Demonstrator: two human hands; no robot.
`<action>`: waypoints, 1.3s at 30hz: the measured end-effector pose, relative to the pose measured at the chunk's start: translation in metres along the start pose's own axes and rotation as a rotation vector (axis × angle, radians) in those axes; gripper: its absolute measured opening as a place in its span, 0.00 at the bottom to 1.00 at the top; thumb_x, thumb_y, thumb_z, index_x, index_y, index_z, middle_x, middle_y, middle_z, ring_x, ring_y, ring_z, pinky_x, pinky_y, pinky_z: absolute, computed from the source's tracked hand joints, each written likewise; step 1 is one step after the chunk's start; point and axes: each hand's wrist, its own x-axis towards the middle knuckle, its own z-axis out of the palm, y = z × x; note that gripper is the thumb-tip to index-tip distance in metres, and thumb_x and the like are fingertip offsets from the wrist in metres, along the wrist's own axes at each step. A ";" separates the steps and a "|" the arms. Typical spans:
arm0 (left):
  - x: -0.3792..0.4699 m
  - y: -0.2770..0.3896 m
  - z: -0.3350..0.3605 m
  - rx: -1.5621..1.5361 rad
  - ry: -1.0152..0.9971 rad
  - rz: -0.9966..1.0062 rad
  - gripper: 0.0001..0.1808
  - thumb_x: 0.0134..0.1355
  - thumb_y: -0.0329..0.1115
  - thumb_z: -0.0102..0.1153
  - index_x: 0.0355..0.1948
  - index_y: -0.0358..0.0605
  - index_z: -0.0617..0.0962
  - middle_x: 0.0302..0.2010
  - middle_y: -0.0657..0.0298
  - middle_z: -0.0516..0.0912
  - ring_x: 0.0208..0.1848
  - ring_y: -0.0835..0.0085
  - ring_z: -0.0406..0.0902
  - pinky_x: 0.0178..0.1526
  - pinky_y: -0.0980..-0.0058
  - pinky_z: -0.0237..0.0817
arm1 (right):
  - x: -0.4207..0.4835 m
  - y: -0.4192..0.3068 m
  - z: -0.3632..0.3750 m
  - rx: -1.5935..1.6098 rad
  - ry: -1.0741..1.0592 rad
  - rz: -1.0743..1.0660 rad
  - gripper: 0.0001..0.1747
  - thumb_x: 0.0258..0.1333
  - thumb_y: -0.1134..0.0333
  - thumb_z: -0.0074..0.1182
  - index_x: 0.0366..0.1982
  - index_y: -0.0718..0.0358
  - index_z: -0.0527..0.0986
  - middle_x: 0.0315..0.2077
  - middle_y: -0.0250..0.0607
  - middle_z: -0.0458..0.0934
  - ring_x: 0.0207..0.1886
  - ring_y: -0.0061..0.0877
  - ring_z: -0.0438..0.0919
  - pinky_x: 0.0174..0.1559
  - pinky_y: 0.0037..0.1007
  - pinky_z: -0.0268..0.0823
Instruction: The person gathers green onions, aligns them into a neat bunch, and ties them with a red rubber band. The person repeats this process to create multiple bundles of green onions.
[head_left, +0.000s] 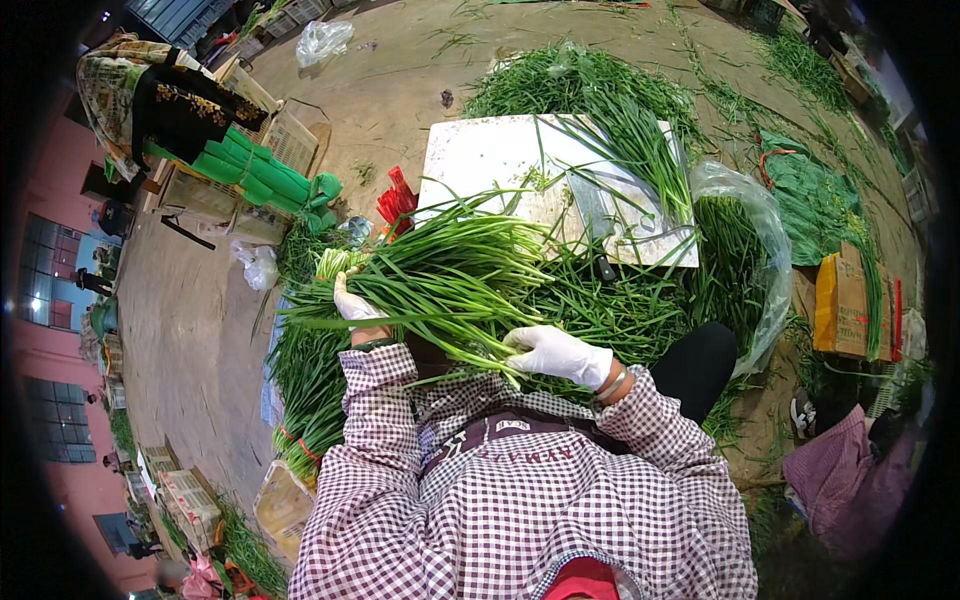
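A loose bunch of green garlic chives (442, 262) lies across my left hand (355, 304), which wears a white glove and grips it near the leafy side. The pale stem ends fan out to the right. My right hand (561, 355), gloved too, pinches a few stems (480, 351) at the bunch's lower edge between thumb and fingers. Beyond the bunch is a white board (480, 150), its surface dirty and strewn with cut leaves. On it rests a cleaver (589, 202) with a black handle, beside a pile of chives (645, 142).
Loose chives (615, 300) heap up under the board's near edge. To the right, a clear plastic bag (776, 232) wraps more chives, near a cardboard box (840, 300). Tied bunches (304, 390) lie at my left. Red ties (396, 201) and plastic crates (202, 196) stand farther left.
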 end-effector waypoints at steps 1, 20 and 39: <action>0.010 0.002 -0.010 -0.021 0.006 0.009 0.20 0.67 0.51 0.38 0.37 0.48 0.75 0.42 0.55 0.80 0.44 0.54 0.78 0.50 0.49 0.72 | -0.007 -0.004 0.001 -0.034 -0.005 -0.018 0.17 0.56 0.63 0.58 0.43 0.67 0.77 0.32 0.41 0.82 0.34 0.23 0.77 0.41 0.27 0.69; 0.048 -0.001 -0.036 -0.081 0.031 0.050 0.20 0.68 0.50 0.36 0.32 0.49 0.74 0.35 0.56 0.79 0.40 0.55 0.77 0.48 0.48 0.71 | -0.011 0.007 0.018 -0.482 0.674 -0.400 0.08 0.49 0.61 0.63 0.29 0.57 0.82 0.26 0.35 0.79 0.33 0.33 0.77 0.35 0.31 0.70; 0.030 -0.007 -0.032 0.001 -0.004 -0.012 0.31 0.67 0.53 0.33 0.62 0.44 0.70 0.62 0.51 0.72 0.58 0.47 0.72 0.61 0.44 0.62 | 0.013 0.021 0.035 -0.838 0.831 -0.762 0.12 0.41 0.67 0.65 0.31 0.54 0.76 0.29 0.30 0.74 0.35 0.29 0.73 0.38 0.33 0.65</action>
